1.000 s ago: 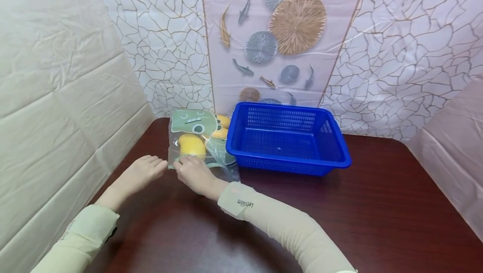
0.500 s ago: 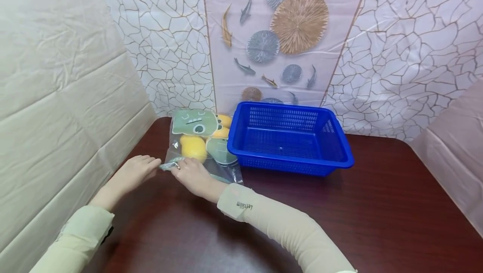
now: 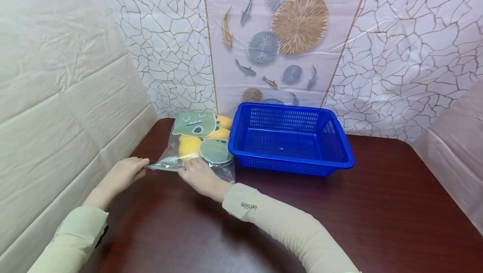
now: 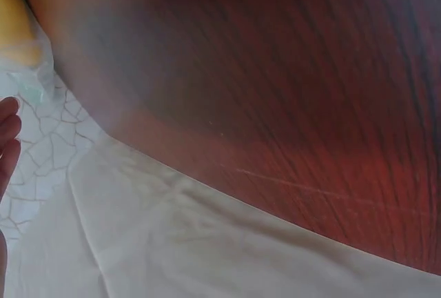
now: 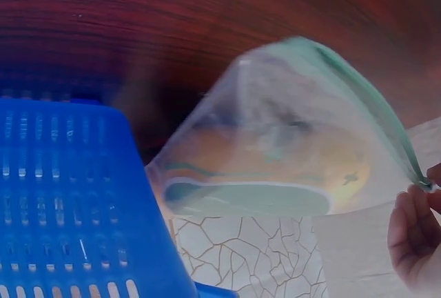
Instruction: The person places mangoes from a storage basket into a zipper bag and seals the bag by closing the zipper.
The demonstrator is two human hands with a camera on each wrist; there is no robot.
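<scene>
A clear zip bag (image 3: pixel 171 147) printed with green cartoon faces lies at the table's back left. Yellow fruit-like pieces (image 3: pixel 189 146) show through it; their kind is hard to tell. My left hand (image 3: pixel 122 176) pinches the left end of the bag's green zip strip (image 5: pixel 375 108), pulling it out to the left. Further right along that strip, my right hand (image 3: pixel 201 177) grips it between thumb and fingers. In the left wrist view only a few fingers (image 4: pixel 8 129) appear at the edge. The right wrist view shows the strip stretched taut and the fingertips holding it.
A blue perforated plastic basket (image 3: pixel 290 162) stands to the right of the bag, close against it. The dark red wooden table (image 3: pixel 377 206) extends forward and right. Pale cloth (image 3: pixel 68 109) hangs at the left, and a patterned sheet (image 3: pixel 302 76) closes off the back.
My left hand has moved left and slightly down, drawing the bag's zip corner out with it. My right hand has shifted slightly right and keeps its grip. The basket stays in place.
</scene>
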